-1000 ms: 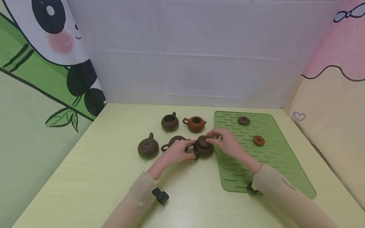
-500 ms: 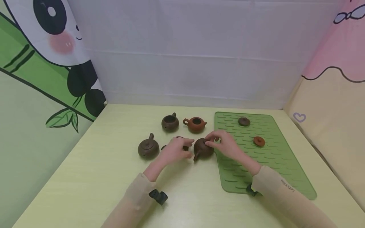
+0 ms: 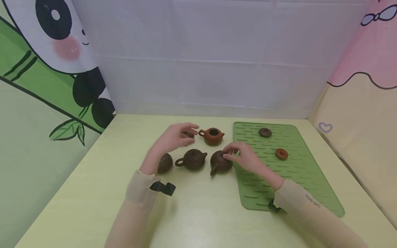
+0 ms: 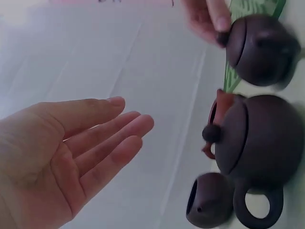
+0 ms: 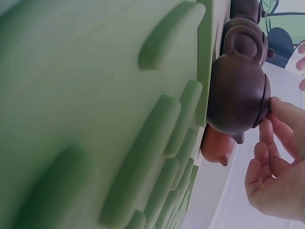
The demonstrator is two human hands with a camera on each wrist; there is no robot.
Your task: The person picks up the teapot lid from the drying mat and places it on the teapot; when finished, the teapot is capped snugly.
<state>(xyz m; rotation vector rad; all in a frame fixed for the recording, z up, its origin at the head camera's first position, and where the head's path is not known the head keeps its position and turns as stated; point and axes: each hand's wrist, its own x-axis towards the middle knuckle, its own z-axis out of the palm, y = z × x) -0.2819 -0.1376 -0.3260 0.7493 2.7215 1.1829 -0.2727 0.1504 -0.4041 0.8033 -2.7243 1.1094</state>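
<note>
My right hand point(image 3: 245, 156) pinches the lid knob of a dark brown teapot point(image 3: 221, 165) at the front right; the lid sits on the pot. In the right wrist view the thumb and fingertips are at the knob of this teapot point(image 5: 238, 95). My left hand point(image 4: 81, 152) is empty, its fingers extended and apart. In the head view it hovers over a dark teapot point(image 3: 188, 134) at the back, mostly hidden behind the fingers. Beside that stands a lidless reddish-brown teapot point(image 3: 213, 138). A lidded dark teapot point(image 3: 193, 161) stands between the hands.
Another dark teapot point(image 3: 165, 164) stands at the left, partly covered by the left wrist. On the right a green ridged mat point(image 3: 263, 186) carries a dark lid point(image 3: 265, 132) and a reddish-brown lid point(image 3: 281, 154). A white cloth point(image 3: 217, 79) hangs behind the table.
My left hand has let go of the front right teapot and moved left and back, over the rear dark teapot. My right hand has stayed at the lid, which has settled onto the pot.
</note>
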